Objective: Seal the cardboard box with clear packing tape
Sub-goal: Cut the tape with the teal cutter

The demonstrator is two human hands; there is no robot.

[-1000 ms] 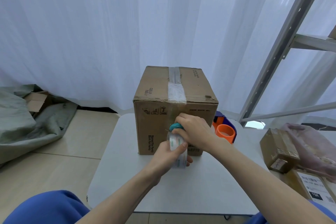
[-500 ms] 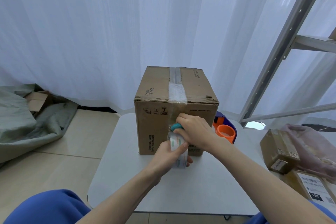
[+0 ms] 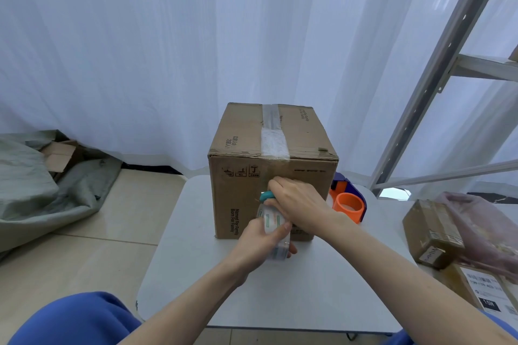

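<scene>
A brown cardboard box [image 3: 246,134] stands on a small white table [image 3: 182,260]. A strip of clear tape [image 3: 273,137] runs along its top seam and over the front edge. My left hand [image 3: 258,241] grips a roll of clear packing tape [image 3: 273,221] against the box's front face. My right hand [image 3: 297,202] is closed over a teal-handled tool [image 3: 265,195] just above the roll, pressed at the box front. What the tool's tip is doing is hidden by my fingers.
An orange and purple tape dispenser [image 3: 349,204] sits right of the box. Smaller parcels [image 3: 431,232] and a pink plastic bag [image 3: 482,230] lie at the right. A metal rack frame [image 3: 437,70] rises at right; grey cloth [image 3: 42,190] covers the floor at left.
</scene>
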